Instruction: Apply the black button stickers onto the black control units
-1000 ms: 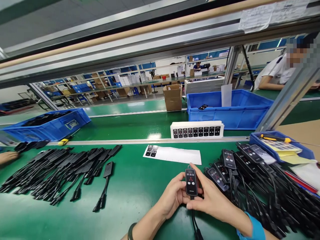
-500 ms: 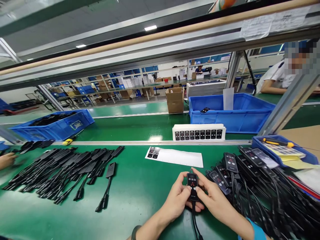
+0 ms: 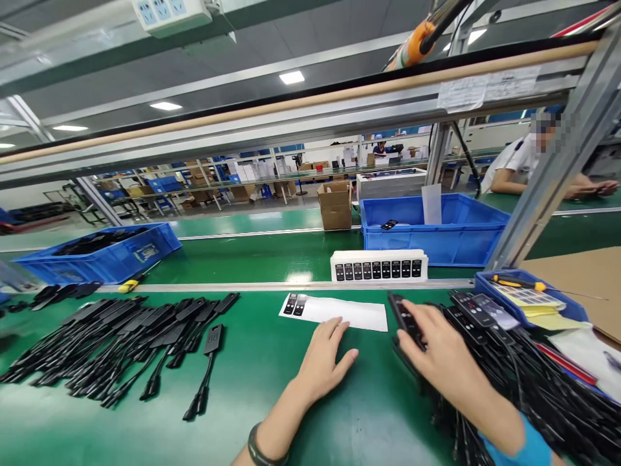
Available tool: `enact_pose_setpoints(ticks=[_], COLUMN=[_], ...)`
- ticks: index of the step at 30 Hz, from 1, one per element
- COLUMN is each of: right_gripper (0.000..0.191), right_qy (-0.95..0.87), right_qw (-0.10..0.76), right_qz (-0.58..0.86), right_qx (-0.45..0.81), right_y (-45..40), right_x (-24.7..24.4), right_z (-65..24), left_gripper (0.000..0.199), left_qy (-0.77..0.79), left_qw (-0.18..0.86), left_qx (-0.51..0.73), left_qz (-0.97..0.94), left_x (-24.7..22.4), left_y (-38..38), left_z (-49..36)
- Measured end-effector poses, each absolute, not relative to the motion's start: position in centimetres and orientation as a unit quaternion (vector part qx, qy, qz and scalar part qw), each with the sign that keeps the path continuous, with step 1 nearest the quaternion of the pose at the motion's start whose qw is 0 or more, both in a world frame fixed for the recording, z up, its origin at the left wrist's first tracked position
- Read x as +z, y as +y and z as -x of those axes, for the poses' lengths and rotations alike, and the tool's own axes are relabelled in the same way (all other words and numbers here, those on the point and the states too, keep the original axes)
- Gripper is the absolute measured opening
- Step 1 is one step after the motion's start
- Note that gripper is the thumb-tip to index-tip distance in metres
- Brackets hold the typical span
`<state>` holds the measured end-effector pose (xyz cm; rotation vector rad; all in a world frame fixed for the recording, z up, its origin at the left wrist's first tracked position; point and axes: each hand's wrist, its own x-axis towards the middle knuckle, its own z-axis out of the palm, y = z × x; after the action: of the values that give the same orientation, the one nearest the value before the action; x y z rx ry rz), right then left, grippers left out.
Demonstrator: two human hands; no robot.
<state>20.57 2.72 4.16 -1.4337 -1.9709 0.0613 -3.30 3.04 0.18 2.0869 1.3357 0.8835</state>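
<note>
Your left hand (image 3: 321, 362) has let go, open; your right hand (image 3: 444, 349) now grips the controller (image 3: 400, 314) at the pile (image 3: 469, 323), its handling seemingly finished.

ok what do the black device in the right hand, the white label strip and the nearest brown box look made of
Black device: likely hard plastic, given its stiff, straight edges; blur leaves the finish unclear.
White label strip: perhaps paper or thin film, smooth, its edge gently wavy.
Brown box: apparently cardboard, matte, with dull tan sides.
</note>
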Motion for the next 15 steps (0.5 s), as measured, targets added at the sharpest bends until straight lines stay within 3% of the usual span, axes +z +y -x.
enact_pose_setpoints(ticks=[4, 7, 9, 13, 15], right_gripper=[0.037, 0.035, 0.036, 0.032, 0.024], right_qy=[-0.733, -0.743, -0.797, -0.877, -0.878], right_qw=[0.193, 0.166, 0.187, 0.187, 0.171], right_qz=[0.625, 0.603, 0.551, 0.425, 0.415], right_qx=[-0.189, -0.238, -0.160, 0.125, 0.166], right_y=[4.2, 5.5, 6.5, 9.3, 11.0], right_x=[4.9, 5.0, 5.4, 6.3, 5.8], right_z=[-24.3, -24.2, -22.0, -13.7, -9.1], left_gripper=[0.055, 0.057, 0.055, 0.053, 0.055], left_qy=[0.546, 0.562, 0.572, 0.577, 0.573], left_qw=[0.141, 0.111, 0.095, 0.083, 0.086], left_qx=[0.217, 0.187, 0.189, 0.196, 0.196], left_qz=[-0.796, -0.798, -0.793, -0.788, -0.791], left_x=[-0.5, -0.6, -0.5, -0.4, -0.4], left_y=[4.6, 4.6, 4.3, 3.8, 3.7], left_z=[4.5, 4.2, 3.6, 2.9, 2.8])
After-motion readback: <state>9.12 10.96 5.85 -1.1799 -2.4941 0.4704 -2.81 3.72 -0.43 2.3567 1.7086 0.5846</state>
